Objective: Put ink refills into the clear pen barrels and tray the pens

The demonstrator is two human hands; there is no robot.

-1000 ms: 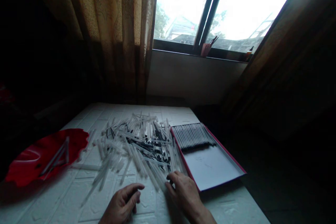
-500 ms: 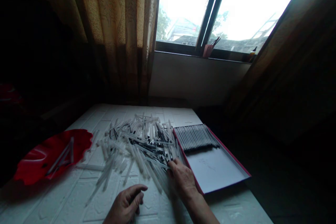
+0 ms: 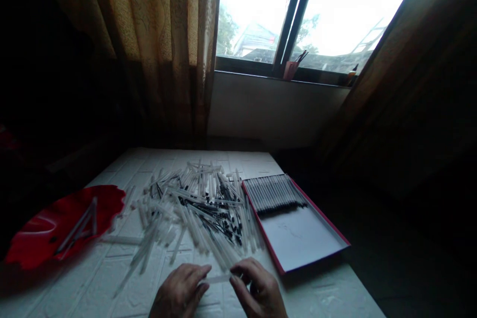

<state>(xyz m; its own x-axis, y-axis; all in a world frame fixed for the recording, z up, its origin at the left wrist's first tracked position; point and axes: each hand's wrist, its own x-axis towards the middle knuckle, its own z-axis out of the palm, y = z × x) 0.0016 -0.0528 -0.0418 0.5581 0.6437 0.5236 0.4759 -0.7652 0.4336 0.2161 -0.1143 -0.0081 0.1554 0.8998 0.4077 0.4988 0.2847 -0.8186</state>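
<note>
Low over the near part of the table, a translucent pen barrel (image 3: 219, 278) spans the gap between my two hands. My left hand (image 3: 179, 289) pinches its left end between thumb and fingers. At the other end, the thumb and index finger of my right hand (image 3: 258, 289) are closed; any small part inside that pinch is hidden. Beyond them spreads a loose pile of clear pen barrels (image 3: 194, 223), mixed with dark refills and black pen parts (image 3: 227, 218). To the right, a shallow red-edged box (image 3: 311, 241) holds a neat row of pens (image 3: 274, 193) at its far end.
A red scalloped dish (image 3: 33, 238) with a few clear barrels inside stands at the left of the white brick-patterned table (image 3: 316, 293). Behind the table are curtains (image 3: 160, 35) and a window. A pink cup (image 3: 290, 70) stands on the sill.
My right hand has drawn back from the pile's near right edge toward my left hand. A clear barrel now lies between the two hands. The view has shifted slightly.
</note>
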